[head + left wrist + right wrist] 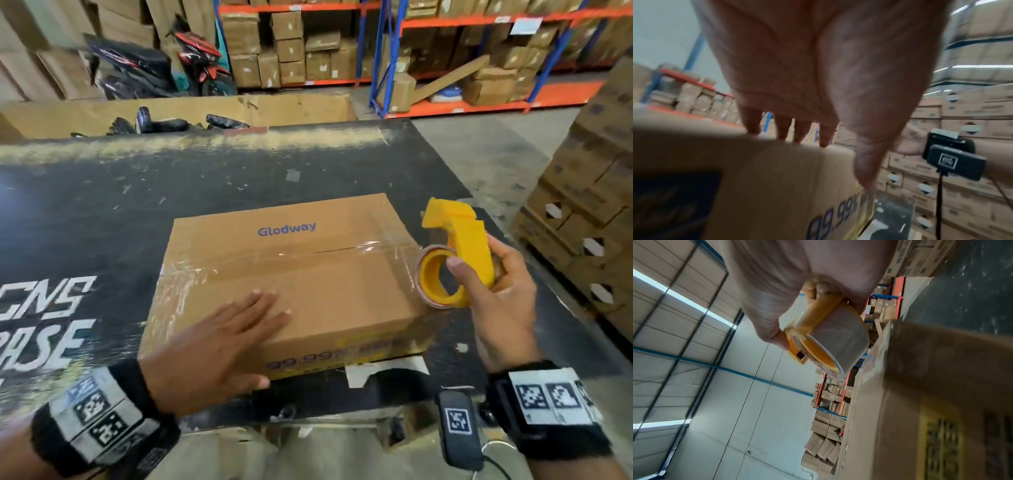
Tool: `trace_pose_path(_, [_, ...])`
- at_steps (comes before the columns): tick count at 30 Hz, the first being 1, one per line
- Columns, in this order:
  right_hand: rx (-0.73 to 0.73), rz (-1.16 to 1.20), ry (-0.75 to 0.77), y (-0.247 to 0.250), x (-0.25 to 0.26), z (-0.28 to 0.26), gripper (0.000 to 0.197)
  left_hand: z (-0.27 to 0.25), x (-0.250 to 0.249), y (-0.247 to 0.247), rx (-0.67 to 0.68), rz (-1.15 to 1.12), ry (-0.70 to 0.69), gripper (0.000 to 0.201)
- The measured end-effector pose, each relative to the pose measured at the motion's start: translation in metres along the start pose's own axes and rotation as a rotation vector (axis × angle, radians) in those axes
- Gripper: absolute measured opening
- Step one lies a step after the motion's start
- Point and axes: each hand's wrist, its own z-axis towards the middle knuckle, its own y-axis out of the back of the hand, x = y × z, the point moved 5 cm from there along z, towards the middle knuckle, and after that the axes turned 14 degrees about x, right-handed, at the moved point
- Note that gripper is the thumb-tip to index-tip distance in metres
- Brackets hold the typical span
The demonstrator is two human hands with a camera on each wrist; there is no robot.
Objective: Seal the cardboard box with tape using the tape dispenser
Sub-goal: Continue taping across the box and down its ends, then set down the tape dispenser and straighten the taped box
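Note:
A brown cardboard box (308, 274) printed "Glodway" lies flat on the dark table (102, 212). Clear tape runs along its middle seam and down both ends. My left hand (226, 339) lies flat on the box's near top with straight fingers (787, 128), thumb (865, 170) over the front side. My right hand (493, 291) grips the yellow tape dispenser (459, 253) just off the box's right end, thumb across the tape roll (836, 344). In the right wrist view the box (931, 386) fills the lower right, blurred.
A large open carton (205, 109) with dark wrapped parcels stands behind the table. Blue and orange shelving (387, 58) full of boxes lines the back. Stacked cartons (589, 205) stand to the right. Two motorbikes (154, 65) are parked at the back left.

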Motion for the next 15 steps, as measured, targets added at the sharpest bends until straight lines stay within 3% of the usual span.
trace_pose_path(4, [-0.034, -0.078, -0.028, 0.042, -0.021, 0.013, 0.074, 0.005, 0.014, -0.01, -0.082, -0.018, 0.038, 0.069])
trace_pose_path(9, [-0.057, -0.271, -0.059, 0.07, -0.052, 0.026, 0.063, 0.015, 0.034, 0.008, -0.178, -0.195, 0.173, 0.077])
trace_pose_path(11, [-0.037, -0.379, -0.098, 0.072, -0.068, 0.029, 0.064, 0.031, 0.017, 0.019, -0.244, -0.21, 0.198, 0.07])
trace_pose_path(15, [0.005, -0.564, -0.204, 0.07, -0.108, 0.032, 0.068, 0.087, -0.044, 0.031, -0.247, -0.163, 0.121, 0.081])
